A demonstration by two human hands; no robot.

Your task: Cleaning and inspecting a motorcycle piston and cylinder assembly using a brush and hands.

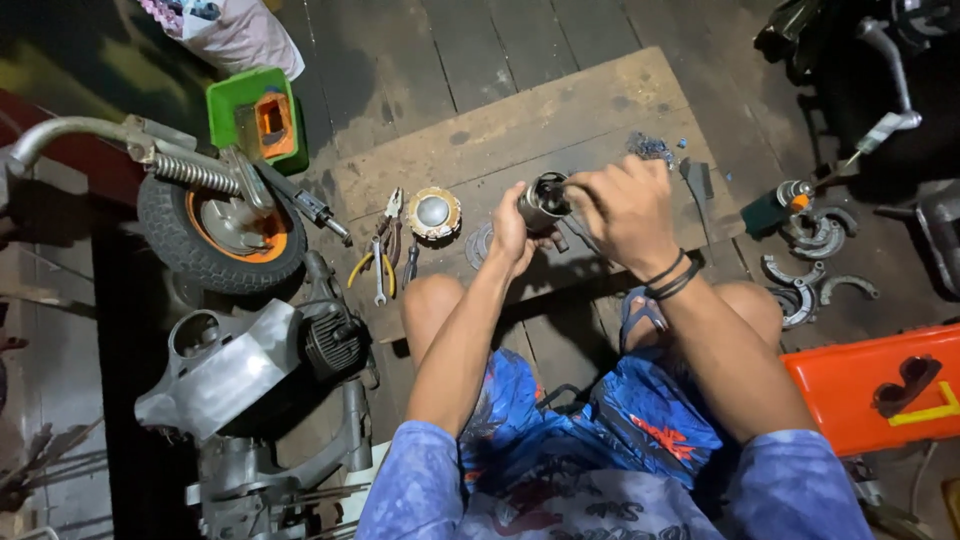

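Observation:
My left hand (512,233) grips a short metal cylinder (541,204), open end up, above a wooden board (520,130). My right hand (625,205) is closed over its rim from the right, fingers pinched on something thin at the opening; what it pinches is hidden. Black bands circle my right wrist. I sit with both knees at the board's near edge.
Pliers and a wrench (380,255) and a round disc part (433,212) lie left on the board. A small wheel with orange rim (225,230) and engine parts (250,365) are at left. Curved metal shoes (815,265) and an orange panel (880,385) are at right.

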